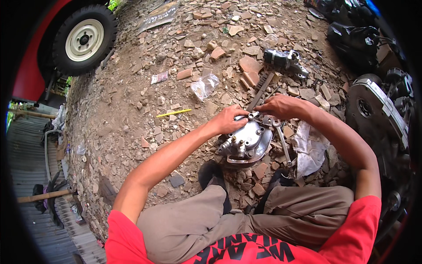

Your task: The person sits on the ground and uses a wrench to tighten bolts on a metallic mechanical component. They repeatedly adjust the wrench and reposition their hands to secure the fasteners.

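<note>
A round metal housing (248, 138) with bolts and brass fittings lies on the rubble between my shoes. My left hand (231, 119) is closed on a small metal tool (253, 115) over the housing's top. My right hand (274, 105) is closed on the same tool or one beside it, its fingertips partly hidden. A long steel wrench (282, 144) lies right of the housing, near a crumpled white rag (310, 149). A dark steel bar (263, 90) extends behind my hands.
A cylindrical part (281, 61), a yellow stick (173, 112) and a plastic bag (204, 86) lie on broken tiles. A large engine casing (373, 110) and black bags (347, 39) line the right. A vehicle wheel (84, 39) is top left, corrugated sheets (30, 163) below it.
</note>
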